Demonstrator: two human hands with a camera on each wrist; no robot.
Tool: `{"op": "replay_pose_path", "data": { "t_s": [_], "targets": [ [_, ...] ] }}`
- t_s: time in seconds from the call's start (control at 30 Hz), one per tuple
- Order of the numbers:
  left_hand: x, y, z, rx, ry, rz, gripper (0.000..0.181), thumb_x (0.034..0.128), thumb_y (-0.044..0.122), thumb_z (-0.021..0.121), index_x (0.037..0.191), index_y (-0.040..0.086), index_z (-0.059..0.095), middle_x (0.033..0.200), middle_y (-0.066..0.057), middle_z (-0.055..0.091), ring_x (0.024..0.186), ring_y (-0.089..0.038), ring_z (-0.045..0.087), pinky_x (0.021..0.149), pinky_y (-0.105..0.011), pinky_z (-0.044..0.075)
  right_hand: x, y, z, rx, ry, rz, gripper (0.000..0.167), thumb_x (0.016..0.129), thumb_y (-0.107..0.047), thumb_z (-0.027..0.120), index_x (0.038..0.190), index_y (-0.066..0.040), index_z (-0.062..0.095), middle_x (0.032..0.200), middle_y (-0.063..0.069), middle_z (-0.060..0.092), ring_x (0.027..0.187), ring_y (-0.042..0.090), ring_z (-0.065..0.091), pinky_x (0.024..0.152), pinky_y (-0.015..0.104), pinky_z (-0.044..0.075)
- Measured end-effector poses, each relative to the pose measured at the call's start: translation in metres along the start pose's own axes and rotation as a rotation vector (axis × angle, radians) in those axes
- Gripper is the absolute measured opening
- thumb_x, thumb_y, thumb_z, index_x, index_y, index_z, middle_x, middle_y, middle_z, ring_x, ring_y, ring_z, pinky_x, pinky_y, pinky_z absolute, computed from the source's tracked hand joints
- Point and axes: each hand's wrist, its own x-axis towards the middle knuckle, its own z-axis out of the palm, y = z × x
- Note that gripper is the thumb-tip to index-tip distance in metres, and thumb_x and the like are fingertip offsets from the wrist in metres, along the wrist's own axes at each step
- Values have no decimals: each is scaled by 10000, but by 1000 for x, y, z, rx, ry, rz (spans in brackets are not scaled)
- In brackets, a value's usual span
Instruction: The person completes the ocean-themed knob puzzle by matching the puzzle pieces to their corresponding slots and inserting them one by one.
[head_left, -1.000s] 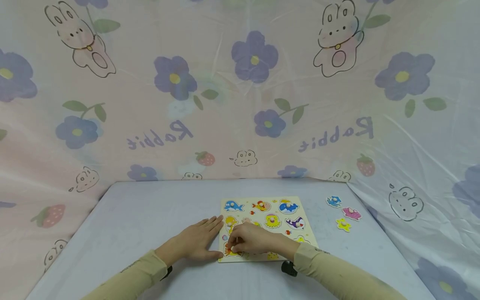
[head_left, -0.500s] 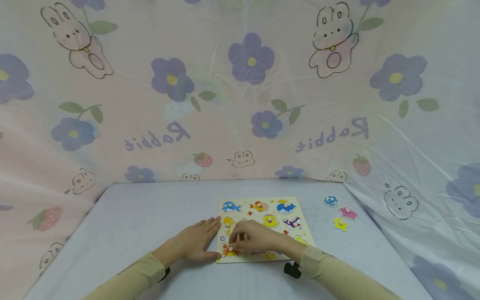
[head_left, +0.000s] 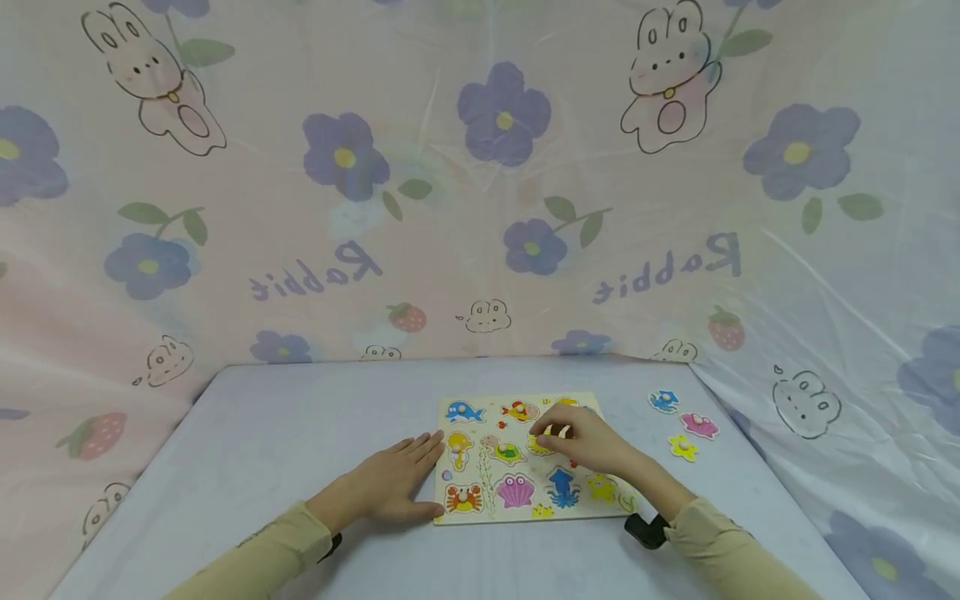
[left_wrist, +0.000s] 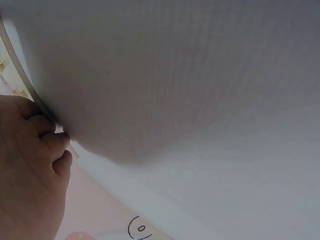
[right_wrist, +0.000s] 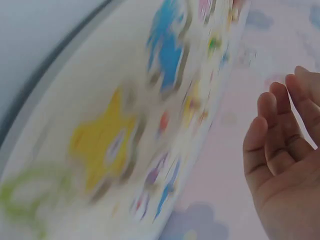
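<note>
Left of the puzzle board [head_left: 510, 518], left hand [head_left: 393, 479]: palm down on the white table [head_left: 300, 417], fingers straight and a little apart, tips and thumb at the board's left edge. It seems to steady the board; light, even pressure should keep it from sliding.

Board's left column: from far to near, a blue whale piece [head_left: 464, 412], a yellow seahorse piece [head_left: 459, 451] and a red crab piece [head_left: 463, 498], each with a knob and seated in its outline.

Board's near row, right of the crab: a purple shell shape [head_left: 515, 492], a blue squid shape [head_left: 563, 488] and a yellow star shape [head_left: 602, 487], all without knobs, so probably unfilled recesses.

Right hand [head_left: 581, 437]: over the board's right half, partly hiding the octopus piece [head_left: 538, 448]; fingers loosely bent, thumb and forefinger narrow, nothing visible between them. Whether it touches that piece, I cannot tell.

Right of the board: three loose knobbed pieces lie flat, near one another: blue squid piece [head_left: 664, 402], yellow star piece [head_left: 683, 448], pink shell piece [head_left: 699, 426]. Each is likely best pinched by its knob, turned to match its outline and lowered level; a tilted piece could catch on the recess edge.
</note>
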Motion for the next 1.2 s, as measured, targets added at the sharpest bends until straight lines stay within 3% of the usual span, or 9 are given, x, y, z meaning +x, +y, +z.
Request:
{"op": "replay_pose_path", "data": {
  "t_s": [0.23, 0.4, 0.6, 0.97, 1.2],
  "targets": [
    [1, 1, -3, -6, -4, -4, 988, 965, 741, 459, 1604, -4, 345, 1697, -156, 279, 1550, -323, 309, 1249, -465, 305, -27, 32, -33, -23, 114, 156, 185, 1011, -171, 698, 1153, -65, 750, 1116, 30, 721, 902, 161, 643, 720, 261, 569],
    [1, 1, -3, -1, -6, -3, 991, 965, 743, 458, 1603, -6, 344, 1697, -153, 280, 1551, -321, 309, 1249, -463, 304, -50, 60, -55, -100, 205, 284, 205, 1010, -227, 705, 1158, -94, 755, 1117, 25, 728, 954, 190, 646, 743, 293, 544],
    [1, 1, -3, 6, -13, -11, 996, 962, 753, 452, 1606, 1, 343, 1699, -146, 278, 1552, -313, 309, 1249, -458, 305, -77, 89, -83, -196, 305, 365, 264, 1024, -284, 689, 1173, -78, 758, 1135, 85, 741, 969, 233, 666, 733, 323, 540],
    [1, -2, -1, 16, -1, -1, 991, 965, 752, 449, 1604, 1, 349, 1696, -155, 281, 1547, -323, 315, 1245, -462, 311, -108, 127, -122, -304, 372, 469, 265, 1024, -207, 662, 1156, 11, 734, 1087, 202, 735, 923, 301, 652, 660, 273, 509],
    [0, 0, -3, 2, -3, 10, 986, 972, 742, 443, 1600, -12, 348, 1693, -165, 283, 1544, -333, 320, 1244, -465, 313, -118, 147, -133, -327, 320, 503, 258, 1014, -177, 664, 1130, 45, 722, 983, 147, 738, 814, 186, 611, 639, 287, 480]
  ]
}}
